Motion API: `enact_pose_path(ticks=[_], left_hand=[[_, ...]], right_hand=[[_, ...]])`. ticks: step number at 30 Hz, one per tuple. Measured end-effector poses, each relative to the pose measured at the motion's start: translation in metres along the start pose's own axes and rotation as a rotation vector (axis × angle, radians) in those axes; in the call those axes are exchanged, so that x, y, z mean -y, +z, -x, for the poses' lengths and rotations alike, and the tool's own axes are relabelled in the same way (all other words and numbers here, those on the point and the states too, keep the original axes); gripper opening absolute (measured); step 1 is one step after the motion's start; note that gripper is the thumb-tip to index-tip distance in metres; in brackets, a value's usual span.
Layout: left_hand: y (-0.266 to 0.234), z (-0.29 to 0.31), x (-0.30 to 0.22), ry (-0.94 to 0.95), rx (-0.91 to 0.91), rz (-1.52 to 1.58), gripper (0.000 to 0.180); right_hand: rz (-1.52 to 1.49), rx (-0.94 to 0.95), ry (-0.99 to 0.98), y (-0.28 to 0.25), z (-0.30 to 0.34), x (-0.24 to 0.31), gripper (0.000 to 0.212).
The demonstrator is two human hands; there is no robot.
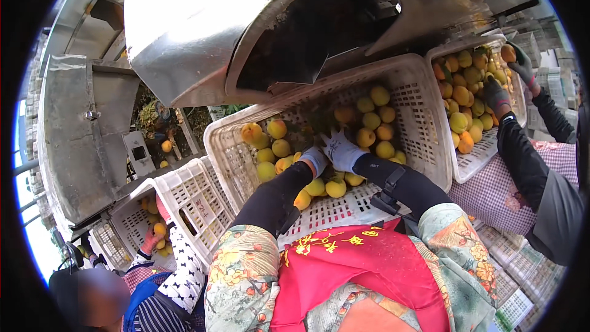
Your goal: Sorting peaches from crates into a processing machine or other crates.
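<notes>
Both my hands are inside a white plastic crate, among yellow peaches with orange blush. My left hand, in a pale glove, reaches down at the middle of the crate; its fingers are mostly hidden in shadow. Beside it, my right hand, in a matching glove, has its fingers stretched out and apart over the fruit, with nothing visible in them. Peaches lie to the left of my left hand and in a cluster right of my right hand. Dark sleeves cover both my forearms.
A metal chute with a dark opening overhangs the crate's far side. At right, a co-worker's gloved hands handle peaches in another crate. At lower left, another person reaches into a crate. Stacked crates stand at lower right.
</notes>
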State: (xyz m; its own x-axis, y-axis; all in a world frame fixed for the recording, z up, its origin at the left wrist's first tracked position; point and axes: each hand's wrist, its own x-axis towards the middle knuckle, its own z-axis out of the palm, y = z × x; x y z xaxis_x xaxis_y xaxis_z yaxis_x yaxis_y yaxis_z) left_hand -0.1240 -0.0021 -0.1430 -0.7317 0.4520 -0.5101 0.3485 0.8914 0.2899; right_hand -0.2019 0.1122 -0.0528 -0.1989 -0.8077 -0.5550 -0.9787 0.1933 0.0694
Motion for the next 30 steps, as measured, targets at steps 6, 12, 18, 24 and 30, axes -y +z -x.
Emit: enact_pose_path(ticks=[6,12,18,24,30], left_hand=[[-0.068,0.021,0.001,-0.075,0.111,0.042,0.033],[-0.097,0.051,0.032,-0.473,-0.140,0.691,0.035],[-0.071,0.114,0.026,0.074,-0.607,2.830,0.040],[-0.105,0.117,-0.004,0.504,-0.667,2.958,0.065],[-0.124,0.126,-0.021,0.882,-0.767,2.895,0.075]], right_hand=[[0.244,0.084,-0.183,0.031,-0.015,-0.021,0.051],[-0.793,-0.122,0.280,0.000,-0.003,-0.084,0.071],[-1.369,-0.513,0.092,-0.065,0.036,-0.094,0.086],[-0.863,-0.481,0.098,-0.147,0.071,-0.064,0.082],[-2.195,-0.655,0.061,-0.155,0.074,-0.066,0.035]])
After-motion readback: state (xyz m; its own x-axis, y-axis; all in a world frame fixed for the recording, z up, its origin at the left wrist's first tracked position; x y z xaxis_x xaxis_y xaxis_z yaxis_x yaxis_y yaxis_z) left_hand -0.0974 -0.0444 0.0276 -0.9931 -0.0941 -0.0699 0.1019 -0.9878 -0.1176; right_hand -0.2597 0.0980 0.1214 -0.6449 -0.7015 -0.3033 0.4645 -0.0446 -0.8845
